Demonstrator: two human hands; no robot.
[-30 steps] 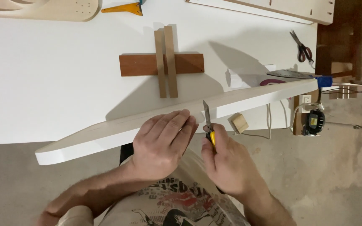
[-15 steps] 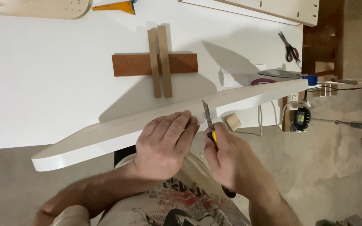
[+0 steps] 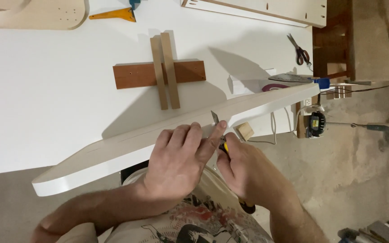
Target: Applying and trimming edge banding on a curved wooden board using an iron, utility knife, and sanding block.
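Observation:
A long white board (image 3: 113,150) with rounded ends runs from lower left to upper right, held on edge in front of me. My left hand (image 3: 178,157) lies over its middle, fingers spread along the edge and thumb tip beside the blade. My right hand (image 3: 244,171) grips a yellow-handled utility knife (image 3: 217,126), its blade pointing up and resting against the board's edge next to my left thumb.
A white table (image 3: 46,90) carries a brown wood block crossed by two pale strips (image 3: 163,72), scissors (image 3: 300,51), a yellow tool (image 3: 113,14) and pale wooden panels (image 3: 257,8). A small wood block (image 3: 245,131) and a tape measure (image 3: 315,123) sit right of the table.
My left thumb has slid closer to the knife blade. The view has shifted slightly; the board and both hands stay in about the same place.

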